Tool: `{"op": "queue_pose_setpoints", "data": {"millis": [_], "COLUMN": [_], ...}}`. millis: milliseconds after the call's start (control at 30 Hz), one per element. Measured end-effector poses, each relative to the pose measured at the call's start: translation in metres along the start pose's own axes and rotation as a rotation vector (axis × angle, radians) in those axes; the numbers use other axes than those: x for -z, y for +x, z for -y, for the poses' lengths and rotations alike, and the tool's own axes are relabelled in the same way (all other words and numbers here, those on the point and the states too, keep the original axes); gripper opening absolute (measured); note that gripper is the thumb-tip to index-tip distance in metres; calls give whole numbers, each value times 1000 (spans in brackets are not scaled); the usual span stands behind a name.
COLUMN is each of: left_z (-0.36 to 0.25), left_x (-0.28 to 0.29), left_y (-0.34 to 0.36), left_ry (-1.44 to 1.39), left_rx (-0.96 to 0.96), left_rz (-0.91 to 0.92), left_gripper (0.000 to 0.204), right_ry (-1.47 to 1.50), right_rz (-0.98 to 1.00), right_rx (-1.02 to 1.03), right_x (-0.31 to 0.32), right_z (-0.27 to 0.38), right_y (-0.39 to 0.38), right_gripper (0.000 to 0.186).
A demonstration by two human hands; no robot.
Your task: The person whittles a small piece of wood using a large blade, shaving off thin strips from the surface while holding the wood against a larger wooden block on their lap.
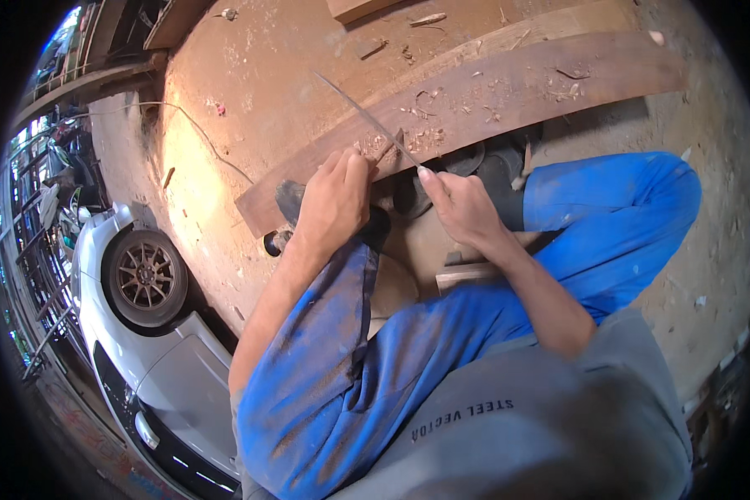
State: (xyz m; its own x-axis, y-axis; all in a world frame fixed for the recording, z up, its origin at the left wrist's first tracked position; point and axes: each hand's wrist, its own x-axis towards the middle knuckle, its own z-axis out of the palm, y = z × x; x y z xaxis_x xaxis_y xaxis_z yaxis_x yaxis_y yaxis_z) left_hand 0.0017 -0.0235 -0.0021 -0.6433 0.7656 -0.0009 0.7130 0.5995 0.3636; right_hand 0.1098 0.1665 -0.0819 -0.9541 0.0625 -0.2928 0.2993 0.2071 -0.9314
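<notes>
Fingers curled, my left hand (339,200) grips a short, thin piece of dark wood (391,143) at the near edge of a long brown plank (558,87). My right hand (467,210) is closed round the near end of a long, thin grey blade (358,110), its thumb lying along it. The blade tapers up and left over the plank and crosses the wood piece. Its handle is hidden in my fist, and whether it is a knife or a file I cannot make out. Pale wood shavings (429,136) lie on the plank beside my hands.
Dark footwear (496,167) shows under the plank's near edge. A small wooden block (467,275) lies between my blue-trousered legs. To the left stands a silver car (171,367). Wood scraps (373,48) and a thin cord (193,123) lie on the dusty floor.
</notes>
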Motion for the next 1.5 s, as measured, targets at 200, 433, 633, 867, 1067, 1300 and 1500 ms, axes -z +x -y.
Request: {"op": "queue_pose_setpoints", "data": {"millis": [200, 433, 633, 867, 1067, 1300, 1500], "left_z": [-10, -13, -11, -10, -9, -6, -7], "left_x": [1, 2, -5, -3, -2, -5, -4], "left_y": [-1, 2, -1, -2, 0, -4, -2], "left_ry": [-9, -7, -76, -55, -70, -33, -114], "left_rx": [-13, 16, 55, 69, 57, 110, 144], "left_rz": [48, 76, -28, 14, -8, -38, -15], "left_gripper": [14, 14, 14, 13, 14, 12, 15], "right_ry": [63, 11, 62, 35, 15, 64, -76], "right_rz": [-53, -23, -85, -52, -29, -44, -87], "right_rx": [69, 9, 51, -10, -55, 10, -78], "right_x": [5, 4, 7, 5, -1, 1, -15], "right_z": [10, 5, 17, 9, 9, 13, -35], "right_y": [-12, -12, -16, -20, -15, -9, 0], "right_gripper": [49, 50, 48, 50, 50, 50, 48]}}
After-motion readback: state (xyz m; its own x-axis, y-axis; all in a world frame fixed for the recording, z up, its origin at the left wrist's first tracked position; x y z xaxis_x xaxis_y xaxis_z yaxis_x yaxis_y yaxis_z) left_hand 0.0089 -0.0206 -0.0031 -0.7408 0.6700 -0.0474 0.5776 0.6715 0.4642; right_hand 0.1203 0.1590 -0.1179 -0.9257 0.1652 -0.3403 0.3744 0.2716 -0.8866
